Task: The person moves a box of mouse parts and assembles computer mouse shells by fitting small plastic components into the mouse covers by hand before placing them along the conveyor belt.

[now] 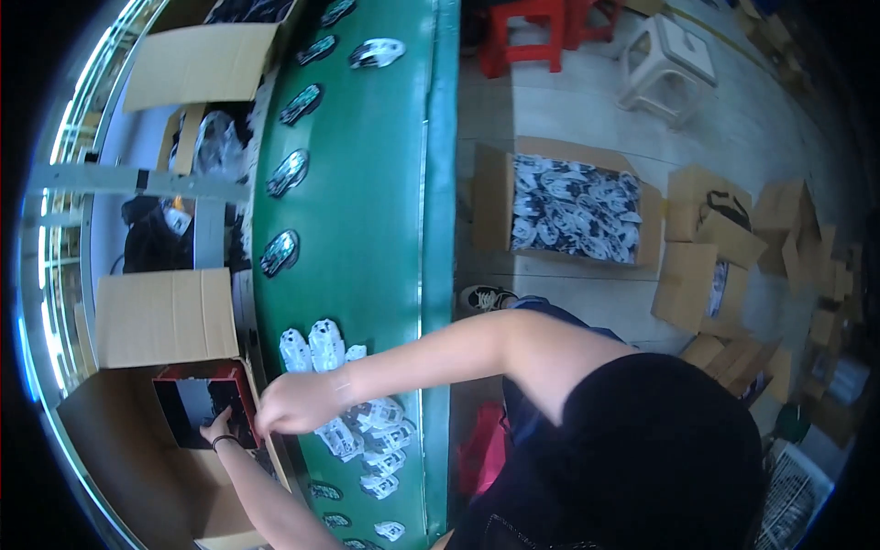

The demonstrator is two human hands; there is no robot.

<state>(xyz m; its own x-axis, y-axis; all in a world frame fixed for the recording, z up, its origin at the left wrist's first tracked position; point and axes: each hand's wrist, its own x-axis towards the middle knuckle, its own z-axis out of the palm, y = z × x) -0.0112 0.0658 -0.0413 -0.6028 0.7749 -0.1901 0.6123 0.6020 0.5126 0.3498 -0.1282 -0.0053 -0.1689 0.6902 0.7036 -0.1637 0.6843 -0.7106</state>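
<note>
My left hand [218,428], with a dark band at its wrist, reaches into a red-edged box [182,410] inside a large brown carton [137,422]. Its thumb and fingers look apart, and dark pieces lie close to the fingertips. My right arm stretches across the green conveyor belt [367,229]. The right hand [298,403] is curled at the carton's near edge, and whatever its fingers hold is hidden. Under and around that forearm lies a cluster of clear-bagged black-and-white parts [371,440]. Two longer bagged parts [325,344] sit just beyond the hand.
Dark oval parts [289,172] line the belt's left side, with a bagged one [377,52] farther up. On the floor at right stand a carton full of bagged parts [577,211], more open cartons [687,284], a white stool [667,64] and a red stool [522,32].
</note>
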